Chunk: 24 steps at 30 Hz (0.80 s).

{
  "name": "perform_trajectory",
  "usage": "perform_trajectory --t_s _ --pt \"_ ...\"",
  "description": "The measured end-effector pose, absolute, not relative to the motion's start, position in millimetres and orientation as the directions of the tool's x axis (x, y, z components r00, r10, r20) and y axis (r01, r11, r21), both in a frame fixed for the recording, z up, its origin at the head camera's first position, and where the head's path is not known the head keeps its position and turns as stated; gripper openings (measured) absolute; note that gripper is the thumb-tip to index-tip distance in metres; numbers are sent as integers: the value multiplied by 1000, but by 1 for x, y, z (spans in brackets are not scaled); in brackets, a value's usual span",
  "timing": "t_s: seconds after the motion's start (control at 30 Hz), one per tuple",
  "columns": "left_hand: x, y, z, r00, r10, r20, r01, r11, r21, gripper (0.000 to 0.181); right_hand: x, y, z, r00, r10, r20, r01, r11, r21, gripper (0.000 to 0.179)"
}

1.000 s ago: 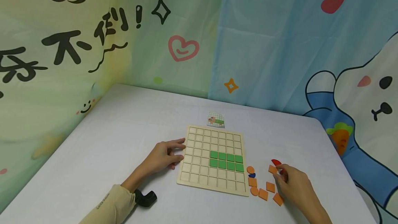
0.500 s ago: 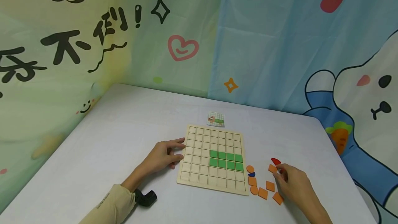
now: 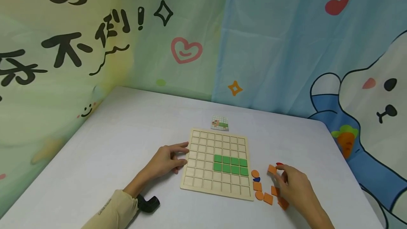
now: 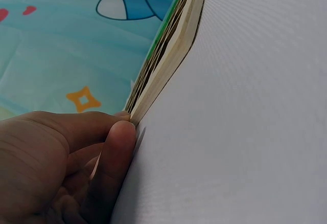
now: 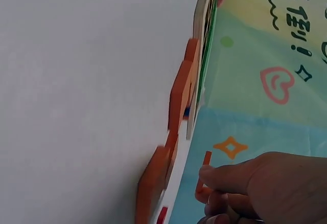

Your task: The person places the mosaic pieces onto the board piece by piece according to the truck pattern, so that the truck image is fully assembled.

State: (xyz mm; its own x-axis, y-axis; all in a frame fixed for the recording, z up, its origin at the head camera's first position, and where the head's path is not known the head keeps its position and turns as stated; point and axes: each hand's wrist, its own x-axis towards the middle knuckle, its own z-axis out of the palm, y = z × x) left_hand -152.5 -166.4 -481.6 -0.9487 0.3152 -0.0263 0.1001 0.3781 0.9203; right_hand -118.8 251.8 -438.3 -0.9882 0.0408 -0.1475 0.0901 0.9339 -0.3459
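Observation:
My left hand [image 3: 165, 160] rests its thumb and fingertips against the left edge of a wooden grid board [image 3: 200, 172]. Green square tiles [image 3: 226, 160] fill two rows on the board's right half. To the right of the board, my right hand [image 3: 295, 186] pinches an orange square tile [image 3: 272, 169] between thumb and finger. The right wrist view shows this tile [image 5: 207, 160] edge-on, raised off the table. Just behind those fingers lies a red piece [image 3: 279, 163], partly hidden. Below the hand, an orange square [image 3: 283, 203] is partly covered.
Between board and right hand lie orange squares [image 3: 268, 199], orange discs [image 3: 255, 174] and a small blue piece [image 3: 256, 179]. A picture card [image 3: 219, 123] sits behind the board. A black angular object [image 3: 148, 203] is by the left wrist. Printed curtains [image 3: 270, 56] stand behind the table.
My right hand has lifted the orange square from beside the red piece and shifted slightly left with it. The left hand stays at the board's edge.

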Motion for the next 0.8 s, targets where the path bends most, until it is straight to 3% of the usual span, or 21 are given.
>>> perform_trajectory --t_s 0.8 --pt "-153 -167 -483 -948 316 -22 97 356 929 43 -115 178 -441 -982 -191 -9 -166 873 -458 33"
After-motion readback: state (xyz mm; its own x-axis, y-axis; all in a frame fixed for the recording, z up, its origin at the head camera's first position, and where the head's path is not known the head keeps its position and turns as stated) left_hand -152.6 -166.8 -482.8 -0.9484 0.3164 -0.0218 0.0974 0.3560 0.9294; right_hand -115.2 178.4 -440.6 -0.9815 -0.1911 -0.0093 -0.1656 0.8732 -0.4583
